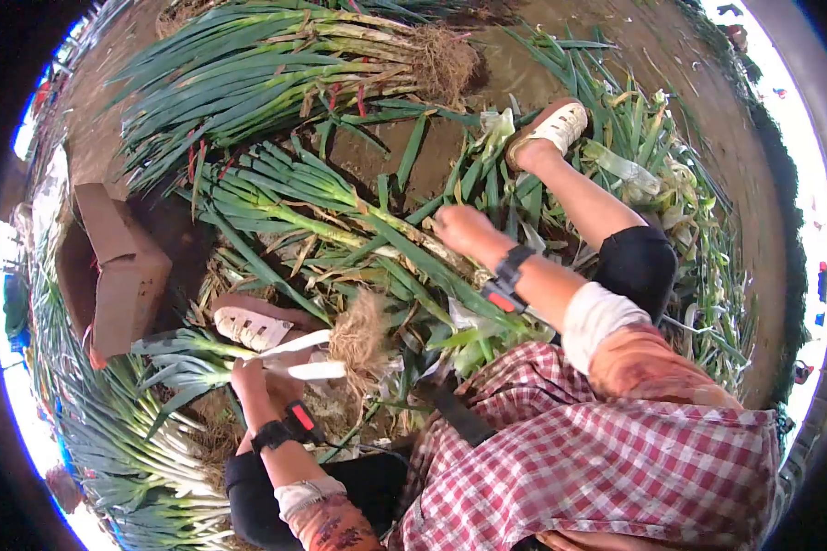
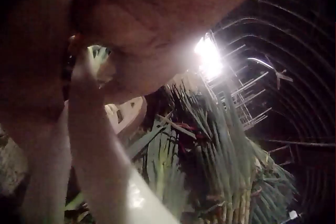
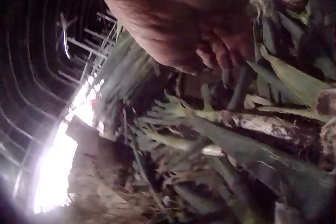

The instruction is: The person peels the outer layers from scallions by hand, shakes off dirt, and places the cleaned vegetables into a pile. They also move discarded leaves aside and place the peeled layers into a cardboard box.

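My left hand [image 1: 253, 386] grips two large green onions [image 1: 317, 371] around their stalks. Their bare white lower stems point right, toward shaggy brown roots [image 1: 360, 340] that look blurred, while the green leaves fan out to the left. In the left wrist view the smooth white stems [image 2: 113, 166] run down from the hand. My right hand [image 1: 473, 231] has its fingers curled over the pile of onions and stripped leaves. Close under its fingertips in the right wrist view are dark green leaf pieces [image 3: 241, 85]; no held thing shows.
Unpeeled green onions [image 1: 285, 197] lie between the feet, with a larger bundle [image 1: 276, 64] behind them. A cardboard box [image 1: 129, 266] stands at left. Onions with white stems [image 1: 170, 459] are heaped at lower left. Leaf scraps [image 1: 634, 165] surround the right shoe [image 1: 556, 127].
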`<action>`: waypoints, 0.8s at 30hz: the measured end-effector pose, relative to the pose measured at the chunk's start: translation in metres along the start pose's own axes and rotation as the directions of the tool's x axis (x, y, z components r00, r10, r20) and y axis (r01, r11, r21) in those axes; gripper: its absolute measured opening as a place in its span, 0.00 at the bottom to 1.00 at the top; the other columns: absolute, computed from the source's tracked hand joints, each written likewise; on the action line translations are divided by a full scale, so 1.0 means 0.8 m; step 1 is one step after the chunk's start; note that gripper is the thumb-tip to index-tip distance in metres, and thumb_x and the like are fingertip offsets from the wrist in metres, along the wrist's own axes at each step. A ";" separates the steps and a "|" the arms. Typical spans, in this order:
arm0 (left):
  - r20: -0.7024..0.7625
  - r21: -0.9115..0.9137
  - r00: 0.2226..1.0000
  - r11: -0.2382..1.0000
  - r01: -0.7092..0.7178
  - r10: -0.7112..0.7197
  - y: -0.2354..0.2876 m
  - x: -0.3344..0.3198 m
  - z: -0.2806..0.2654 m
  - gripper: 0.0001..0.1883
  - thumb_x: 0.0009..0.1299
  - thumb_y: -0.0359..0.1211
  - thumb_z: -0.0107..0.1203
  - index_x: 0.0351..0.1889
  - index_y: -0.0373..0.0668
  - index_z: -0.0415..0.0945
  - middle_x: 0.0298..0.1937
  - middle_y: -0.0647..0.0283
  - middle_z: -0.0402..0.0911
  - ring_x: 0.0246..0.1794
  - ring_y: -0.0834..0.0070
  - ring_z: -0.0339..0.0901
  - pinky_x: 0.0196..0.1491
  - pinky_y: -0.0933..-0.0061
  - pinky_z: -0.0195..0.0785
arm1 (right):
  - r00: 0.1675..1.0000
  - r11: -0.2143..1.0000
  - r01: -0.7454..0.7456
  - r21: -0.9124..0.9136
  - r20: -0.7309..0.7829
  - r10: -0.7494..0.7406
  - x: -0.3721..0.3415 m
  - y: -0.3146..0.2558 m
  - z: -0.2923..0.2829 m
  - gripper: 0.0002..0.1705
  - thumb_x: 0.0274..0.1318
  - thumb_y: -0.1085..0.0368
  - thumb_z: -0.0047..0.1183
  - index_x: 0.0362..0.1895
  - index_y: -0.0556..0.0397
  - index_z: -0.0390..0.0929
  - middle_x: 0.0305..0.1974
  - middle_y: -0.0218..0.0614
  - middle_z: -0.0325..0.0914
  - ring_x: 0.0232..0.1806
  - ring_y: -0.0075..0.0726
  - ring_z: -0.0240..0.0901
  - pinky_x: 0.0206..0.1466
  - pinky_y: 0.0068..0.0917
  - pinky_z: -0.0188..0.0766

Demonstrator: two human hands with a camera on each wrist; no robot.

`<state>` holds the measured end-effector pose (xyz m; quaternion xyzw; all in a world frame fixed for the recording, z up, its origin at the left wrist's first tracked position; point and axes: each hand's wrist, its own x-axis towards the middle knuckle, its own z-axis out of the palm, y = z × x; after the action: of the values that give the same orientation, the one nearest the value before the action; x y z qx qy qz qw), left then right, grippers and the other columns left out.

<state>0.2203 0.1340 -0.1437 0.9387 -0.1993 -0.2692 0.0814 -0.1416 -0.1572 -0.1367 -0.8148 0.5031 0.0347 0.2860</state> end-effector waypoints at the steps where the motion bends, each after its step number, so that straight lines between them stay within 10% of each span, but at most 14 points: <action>1: -0.029 -0.088 0.996 0.993 0.079 -0.082 -0.002 0.001 0.001 0.27 0.50 0.34 0.50 0.49 0.29 0.66 0.46 0.40 0.70 0.49 0.52 0.66 0.52 0.67 0.58 | 0.992 0.992 -0.057 -0.114 0.109 0.070 0.002 0.002 0.026 0.10 0.44 0.64 0.46 0.25 0.58 0.74 0.27 0.49 0.74 0.31 0.52 0.73 0.33 0.40 0.69; 4: -0.203 -0.158 0.978 0.987 0.025 -0.057 0.042 -0.026 -0.018 0.30 0.53 0.35 0.52 0.54 0.31 0.61 0.57 0.43 0.58 0.60 0.56 0.53 0.60 0.65 0.46 | 0.955 0.962 -0.152 -0.227 0.217 0.203 -0.011 0.020 0.091 0.08 0.41 0.67 0.46 0.23 0.56 0.76 0.29 0.46 0.76 0.34 0.47 0.75 0.35 0.39 0.71; 7: -0.314 -0.266 0.949 0.956 -0.124 0.036 0.086 -0.041 -0.024 0.27 0.55 0.34 0.51 0.53 0.31 0.62 0.54 0.46 0.64 0.55 0.60 0.61 0.56 0.67 0.53 | 0.984 0.984 -0.128 -0.125 0.108 0.142 -0.023 0.035 0.095 0.10 0.42 0.66 0.46 0.28 0.59 0.72 0.27 0.49 0.75 0.31 0.52 0.73 0.32 0.41 0.70; 9: -0.265 -0.720 0.963 0.653 -0.237 0.056 0.132 -0.056 -0.027 0.22 0.57 0.33 0.49 0.49 0.33 0.66 0.45 0.54 0.72 0.41 0.68 0.71 0.42 0.74 0.64 | 0.990 0.991 -0.122 0.061 -0.062 0.125 -0.029 0.029 0.074 0.13 0.44 0.63 0.45 0.31 0.60 0.66 0.24 0.51 0.73 0.26 0.57 0.70 0.30 0.45 0.67; 11: -0.124 -0.712 0.966 0.657 -0.246 0.228 0.196 -0.089 -0.045 0.16 0.60 0.34 0.47 0.45 0.37 0.70 0.35 0.62 0.75 0.26 0.78 0.71 0.25 0.83 0.62 | 0.997 0.985 -0.069 0.158 -0.031 0.074 -0.022 0.018 0.027 0.16 0.47 0.58 0.47 0.27 0.62 0.66 0.22 0.53 0.70 0.26 0.58 0.69 0.29 0.45 0.64; 16: 0.258 -0.853 0.943 0.507 0.120 0.211 0.301 -0.125 0.006 0.22 0.64 0.46 0.46 0.47 0.38 0.66 0.36 0.62 0.73 0.29 0.75 0.72 0.24 0.78 0.66 | 0.995 0.932 0.101 0.349 -0.044 -0.091 -0.091 -0.048 -0.109 0.20 0.50 0.54 0.47 0.25 0.62 0.65 0.20 0.54 0.67 0.25 0.57 0.68 0.26 0.41 0.61; 18: 0.453 -0.891 0.847 0.180 0.418 0.276 0.326 -0.131 0.019 0.19 0.67 0.42 0.42 0.51 0.40 0.62 0.37 0.60 0.72 0.37 0.69 0.71 0.31 0.69 0.68 | 0.989 0.940 0.149 0.306 -0.060 -0.137 -0.144 -0.069 -0.145 0.18 0.50 0.57 0.48 0.26 0.61 0.64 0.19 0.54 0.66 0.25 0.57 0.67 0.26 0.40 0.62; 24: 0.183 -0.924 0.919 -0.258 0.283 0.350 0.345 -0.178 0.015 0.11 0.65 0.33 0.43 0.43 0.40 0.67 0.36 0.61 0.73 0.35 0.68 0.73 0.36 0.66 0.68 | 0.970 0.945 0.199 0.258 -0.187 -0.153 -0.244 -0.040 -0.110 0.15 0.48 0.62 0.50 0.35 0.58 0.64 0.24 0.50 0.68 0.27 0.55 0.68 0.27 0.42 0.63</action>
<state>0.0119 -0.0578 -0.0147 0.4160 0.0552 -0.4978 0.7590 -0.2312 -0.0346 0.0173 -0.8091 0.4498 -0.1286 0.3557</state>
